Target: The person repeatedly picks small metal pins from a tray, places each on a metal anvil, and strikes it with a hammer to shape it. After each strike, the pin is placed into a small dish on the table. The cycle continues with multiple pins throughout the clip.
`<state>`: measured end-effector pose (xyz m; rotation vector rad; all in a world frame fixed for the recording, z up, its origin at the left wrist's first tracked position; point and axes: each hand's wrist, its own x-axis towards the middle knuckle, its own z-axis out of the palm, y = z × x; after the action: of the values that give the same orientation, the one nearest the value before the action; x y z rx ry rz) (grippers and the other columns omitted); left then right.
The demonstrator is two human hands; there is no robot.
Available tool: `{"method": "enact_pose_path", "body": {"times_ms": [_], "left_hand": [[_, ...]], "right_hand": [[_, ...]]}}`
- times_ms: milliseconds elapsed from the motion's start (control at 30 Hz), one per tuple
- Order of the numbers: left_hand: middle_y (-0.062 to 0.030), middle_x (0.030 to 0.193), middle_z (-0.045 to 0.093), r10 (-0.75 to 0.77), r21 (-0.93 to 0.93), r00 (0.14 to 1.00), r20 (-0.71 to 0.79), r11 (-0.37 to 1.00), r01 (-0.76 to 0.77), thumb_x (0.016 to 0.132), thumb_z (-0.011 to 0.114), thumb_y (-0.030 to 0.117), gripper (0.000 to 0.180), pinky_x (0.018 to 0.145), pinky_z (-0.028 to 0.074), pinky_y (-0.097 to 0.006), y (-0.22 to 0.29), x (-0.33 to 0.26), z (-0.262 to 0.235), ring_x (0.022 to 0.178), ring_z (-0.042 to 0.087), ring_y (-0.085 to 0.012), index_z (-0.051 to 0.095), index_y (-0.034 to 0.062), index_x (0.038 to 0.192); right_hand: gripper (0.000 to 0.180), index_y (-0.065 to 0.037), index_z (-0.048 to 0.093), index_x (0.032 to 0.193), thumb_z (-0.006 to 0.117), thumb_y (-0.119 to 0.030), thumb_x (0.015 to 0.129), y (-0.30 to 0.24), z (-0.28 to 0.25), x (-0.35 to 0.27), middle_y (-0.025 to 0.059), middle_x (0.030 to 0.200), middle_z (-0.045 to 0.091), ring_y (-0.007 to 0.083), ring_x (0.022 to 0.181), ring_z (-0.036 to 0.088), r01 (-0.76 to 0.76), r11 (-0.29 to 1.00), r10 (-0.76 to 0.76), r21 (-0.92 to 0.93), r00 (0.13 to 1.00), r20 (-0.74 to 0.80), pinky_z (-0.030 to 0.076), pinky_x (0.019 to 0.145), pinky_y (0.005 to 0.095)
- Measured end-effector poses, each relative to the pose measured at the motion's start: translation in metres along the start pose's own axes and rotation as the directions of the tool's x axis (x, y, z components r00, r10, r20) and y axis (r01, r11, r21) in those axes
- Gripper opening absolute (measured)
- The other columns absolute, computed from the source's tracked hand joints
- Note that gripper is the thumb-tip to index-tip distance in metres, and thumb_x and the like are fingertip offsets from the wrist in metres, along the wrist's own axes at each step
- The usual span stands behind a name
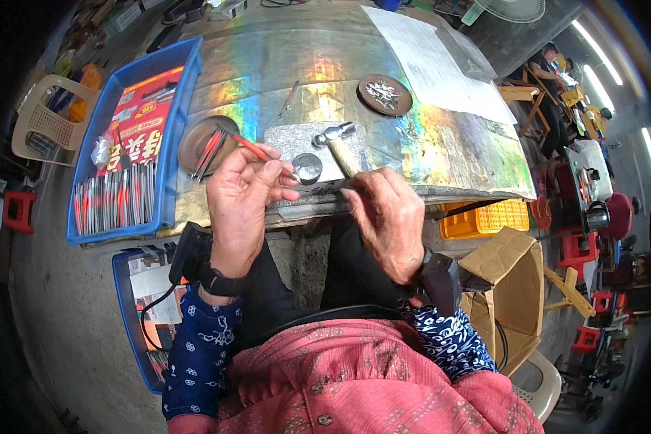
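Note:
My left hand (240, 199) is closed in a pinch on a slim stick with a red shaft (253, 150), held slanting above the table's near edge. Its lower tip comes close to a small round black block (307, 168). My right hand (389, 217) is closed around the wooden handle end of a hammer (344, 158). The hammer's metal head rests on a grey slab (282, 136), beside the black block. Left of the slab, several similar red and black sticks (208, 153) lie across a round brown dish (186, 139).
A blue tray (189, 83) with rows of red, black and silvery sticks stands at left. Another brown dish (365, 103) holds small silvery pieces; more lie nearby. White paper (427, 61) covers the far right. Below are a yellow crate (484, 220) and cardboard box (521, 296).

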<state>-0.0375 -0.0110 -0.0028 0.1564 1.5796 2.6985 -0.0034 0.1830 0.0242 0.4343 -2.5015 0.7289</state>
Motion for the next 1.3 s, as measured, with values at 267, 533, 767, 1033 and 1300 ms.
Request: {"method": "enact_pose_path", "body": {"times_ms": [267,533,767,1033,1300], "left_hand": [[-0.0103,0.086,0.067,0.154,0.311,0.987,0.044,0.937,-0.160,0.093,0.057,-0.001,0.010,0.061,0.055,-0.022,-0.009,0.017,0.010,0.072,0.064,-0.0116,0.057,-0.0051,0.103],[-0.0074,0.086,0.066,0.186,0.401,0.982,0.041,0.897,-0.187,0.092,0.059,-0.001,0.008,0.061,0.053,-0.020,-0.014,0.018,0.012,0.072,0.063,-0.0092,0.060,-0.0034,0.100],[-0.0066,0.085,0.066,0.175,0.433,0.984,0.030,0.885,-0.170,0.092,0.059,-0.001,0.008,0.060,0.053,-0.020,-0.012,0.017,0.015,0.072,0.063,-0.0083,0.061,-0.0032,0.100],[-0.0074,0.081,0.067,0.386,0.708,0.912,0.139,0.606,-0.364,0.086,0.067,0.000,0.008,0.063,0.050,-0.024,-0.014,0.012,0.021,0.072,0.064,-0.0124,0.066,-0.0022,0.093],[-0.0158,0.084,0.067,0.469,0.729,0.861,0.194,0.519,-0.447,0.079,0.070,0.000,0.015,0.064,0.052,-0.033,-0.012,0.011,0.023,0.075,0.067,-0.0307,0.067,-0.0002,0.093]], "right_hand": [[0.047,-0.007,0.053,0.121,0.072,-0.011,0.079,0.010,-0.004,-0.010,0.0166,0.099,0.054,0.0383,0.086,0.060,-0.155,0.976,0.186,-0.151,0.958,0.218,0.050,0.071,0.0436],[0.048,-0.005,0.048,0.123,0.069,-0.012,0.080,0.015,-0.002,-0.011,0.0186,0.097,0.053,0.0382,0.084,0.061,-0.150,0.977,0.185,-0.150,0.949,0.256,0.051,0.069,0.0455],[0.048,-0.004,0.048,0.122,0.069,-0.011,0.079,0.015,-0.002,-0.011,0.0185,0.097,0.054,0.0383,0.083,0.061,-0.142,0.980,0.174,-0.142,0.955,0.241,0.051,0.069,0.0455],[0.046,-0.001,0.052,0.121,0.065,-0.006,0.077,0.020,0.011,-0.015,0.0167,0.092,0.056,0.0344,0.081,0.062,-0.093,0.950,0.140,-0.297,0.981,0.138,0.051,0.068,0.0420],[0.026,0.000,0.060,0.111,0.059,-0.003,0.086,0.005,-0.038,0.007,0.0191,0.087,0.065,0.0307,0.073,0.066,-0.243,0.957,0.248,0.159,0.969,-0.010,0.052,0.066,0.0361]]}}
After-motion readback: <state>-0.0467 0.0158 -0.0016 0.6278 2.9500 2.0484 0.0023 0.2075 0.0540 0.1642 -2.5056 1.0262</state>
